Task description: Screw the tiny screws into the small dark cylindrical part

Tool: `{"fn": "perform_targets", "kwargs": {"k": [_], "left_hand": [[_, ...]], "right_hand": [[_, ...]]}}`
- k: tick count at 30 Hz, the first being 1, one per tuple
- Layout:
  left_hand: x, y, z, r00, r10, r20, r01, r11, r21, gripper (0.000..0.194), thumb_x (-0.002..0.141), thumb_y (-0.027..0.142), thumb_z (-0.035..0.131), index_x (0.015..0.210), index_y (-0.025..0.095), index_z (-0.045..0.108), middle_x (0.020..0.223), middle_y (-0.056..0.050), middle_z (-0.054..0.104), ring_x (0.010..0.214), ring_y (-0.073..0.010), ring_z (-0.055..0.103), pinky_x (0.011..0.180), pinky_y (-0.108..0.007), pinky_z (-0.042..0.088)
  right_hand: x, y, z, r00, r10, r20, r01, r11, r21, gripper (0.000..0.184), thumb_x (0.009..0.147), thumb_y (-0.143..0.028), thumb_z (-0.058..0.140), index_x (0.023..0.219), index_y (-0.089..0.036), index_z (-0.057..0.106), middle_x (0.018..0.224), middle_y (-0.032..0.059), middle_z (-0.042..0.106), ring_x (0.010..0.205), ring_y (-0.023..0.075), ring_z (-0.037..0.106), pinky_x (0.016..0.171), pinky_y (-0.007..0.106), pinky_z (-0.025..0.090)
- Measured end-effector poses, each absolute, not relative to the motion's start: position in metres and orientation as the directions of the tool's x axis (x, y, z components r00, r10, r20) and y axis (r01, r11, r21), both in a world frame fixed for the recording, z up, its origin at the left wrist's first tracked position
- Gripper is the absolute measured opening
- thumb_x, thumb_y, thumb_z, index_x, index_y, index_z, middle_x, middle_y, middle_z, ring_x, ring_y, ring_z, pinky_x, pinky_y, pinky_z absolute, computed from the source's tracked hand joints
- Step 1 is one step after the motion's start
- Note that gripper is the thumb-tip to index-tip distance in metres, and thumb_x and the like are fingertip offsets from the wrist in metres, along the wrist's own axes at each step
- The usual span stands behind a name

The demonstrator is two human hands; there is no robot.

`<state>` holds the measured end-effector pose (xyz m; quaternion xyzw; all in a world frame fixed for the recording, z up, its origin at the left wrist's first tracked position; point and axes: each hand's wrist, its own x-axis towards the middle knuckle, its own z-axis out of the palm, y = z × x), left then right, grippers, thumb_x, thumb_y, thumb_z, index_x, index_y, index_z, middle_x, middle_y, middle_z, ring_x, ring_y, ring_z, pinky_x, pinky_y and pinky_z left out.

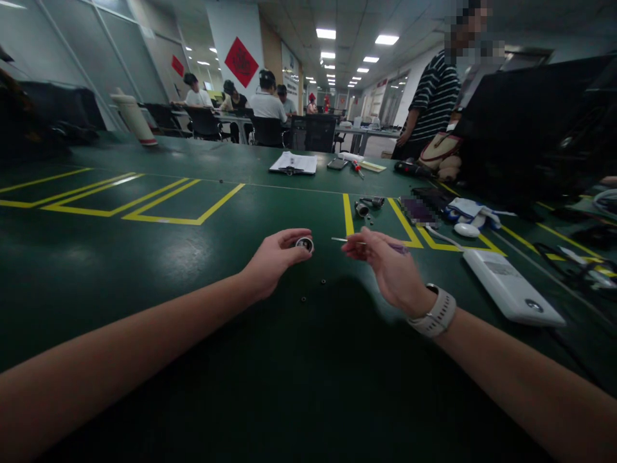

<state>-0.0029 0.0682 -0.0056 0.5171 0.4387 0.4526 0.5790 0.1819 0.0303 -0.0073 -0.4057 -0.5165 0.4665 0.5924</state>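
Through the head camera I read this as an open-plan office whose front part serves for bench work. The office side is plain to me: rows of ceiling light panels (387, 40), glass partitions (116, 48) on the left, black chairs (321, 134) and several seated people (267, 99) at tables farther back, and a column (216, 38) with a red diamond-shaped decoration (241, 62). Nearer me, the long green desk (144, 276) is marked into bays with yellow tape (161, 220), as in a workshop. A clipboard with papers (294, 163) lies at its far side, and metal parts (376, 202) and a red-handled tool (357, 168) add to the bench look.
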Motion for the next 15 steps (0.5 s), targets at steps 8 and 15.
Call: {"fn": "perform_targets", "kwargs": {"k": [8,15], "left_hand": [[-0.036,0.013,0.010,0.300,0.936,-0.182,-0.202,0.249,0.947,0.033,0.064,0.007,0.071,0.094,0.017,0.065,0.100,-0.007,0.068,0.088,-0.0204,0.066,0.085,-0.033,0.051],[-0.046,-0.015,0.013,0.369,0.897,-0.242,-0.228,0.340,0.912,0.037,0.061,0.013,0.075,0.096,0.022,0.068,0.100,-0.007,0.069,0.089,-0.0229,0.066,0.081,-0.035,0.053]], "right_hand": [[0.166,0.031,-0.027,0.011,0.999,0.038,-0.040,0.039,-0.998,0.029,0.073,-0.037,0.064,0.054,-0.016,0.057,0.046,-0.0036,0.053,0.044,0.0079,0.047,0.047,0.022,0.034],[0.161,0.029,-0.030,0.022,0.994,0.106,0.167,0.101,-0.981,0.031,0.077,-0.040,0.059,0.056,-0.016,0.058,0.048,-0.0026,0.054,0.047,0.0094,0.049,0.048,0.023,0.036]]}}
